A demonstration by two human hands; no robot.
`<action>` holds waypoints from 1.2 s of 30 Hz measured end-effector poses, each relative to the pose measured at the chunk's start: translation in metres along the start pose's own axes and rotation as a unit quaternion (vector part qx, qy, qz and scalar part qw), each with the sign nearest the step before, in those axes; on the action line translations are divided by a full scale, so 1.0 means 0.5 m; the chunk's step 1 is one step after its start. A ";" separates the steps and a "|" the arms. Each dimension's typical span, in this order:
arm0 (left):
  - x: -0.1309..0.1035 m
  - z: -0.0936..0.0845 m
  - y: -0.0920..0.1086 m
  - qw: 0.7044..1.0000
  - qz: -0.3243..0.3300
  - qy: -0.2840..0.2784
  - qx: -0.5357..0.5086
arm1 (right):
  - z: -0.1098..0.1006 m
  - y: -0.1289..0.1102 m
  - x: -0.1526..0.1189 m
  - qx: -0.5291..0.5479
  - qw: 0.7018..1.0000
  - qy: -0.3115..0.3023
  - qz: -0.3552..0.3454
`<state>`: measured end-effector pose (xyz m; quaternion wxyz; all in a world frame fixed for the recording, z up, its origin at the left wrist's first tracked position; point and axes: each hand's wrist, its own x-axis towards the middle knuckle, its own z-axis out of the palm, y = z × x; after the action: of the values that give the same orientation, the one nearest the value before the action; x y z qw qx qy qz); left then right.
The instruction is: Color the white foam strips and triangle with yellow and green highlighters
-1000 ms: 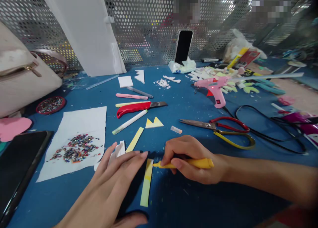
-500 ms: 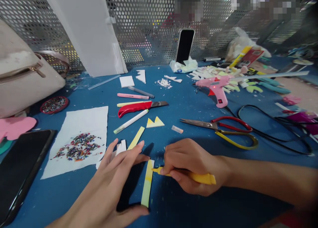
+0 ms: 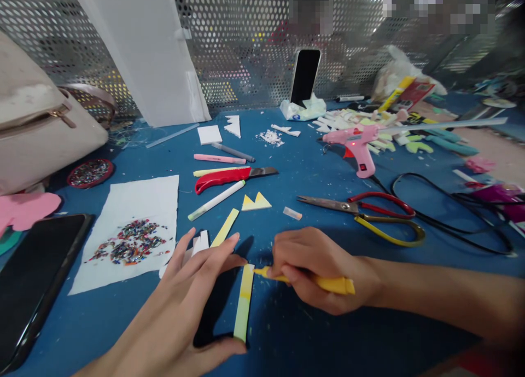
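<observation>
At lower center, our left hand [image 3: 180, 295] partly hides some white strips [image 3: 200, 242], and our right hand [image 3: 318, 270] covers part of a yellow marker [image 3: 336, 284]. We cannot tell whether its tip touches the yellow-green strip [image 3: 244, 303]. The left edge crops a pale bag [image 3: 45, 120] and a dark phone [image 3: 36, 278]. Beads [image 3: 135, 243] at left are too small to count. Pixelated patches blur the upper right.

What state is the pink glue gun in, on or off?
On, it appears: the pink glue gun shows a small red light glowing on its side.
</observation>
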<state>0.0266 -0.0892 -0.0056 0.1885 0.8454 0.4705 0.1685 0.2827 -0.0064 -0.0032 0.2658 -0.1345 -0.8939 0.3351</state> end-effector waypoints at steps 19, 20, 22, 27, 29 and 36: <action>0.000 0.001 0.002 1.000 -0.010 -0.012 -0.020 | 0.002 0.001 0.001 0.023 1.000 0.012 -0.004; 0.001 0.000 0.003 1.000 -0.013 -0.015 -0.022 | 0.002 0.001 0.001 0.026 1.000 0.003 -0.013; 0.002 -0.002 0.005 0.999 -0.018 -0.018 -0.024 | 0.002 0.001 0.002 0.023 0.999 -0.016 -0.030; 0.002 -0.002 0.005 0.999 -0.015 -0.019 -0.025 | 0.002 0.001 0.001 0.024 0.999 0.010 -0.018; 0.002 -0.001 0.004 1.000 -0.014 -0.020 -0.019 | 0.002 0.002 0.001 0.025 0.999 -0.006 -0.032; 0.003 -0.003 0.004 0.999 -0.015 -0.025 -0.025 | 0.004 0.002 -0.001 0.025 1.000 0.004 -0.010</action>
<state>0.0282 -0.0887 -0.0033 0.2238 0.8370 0.4742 0.1565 0.2822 -0.0070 -0.0052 0.2756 -0.1202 -0.8856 0.3541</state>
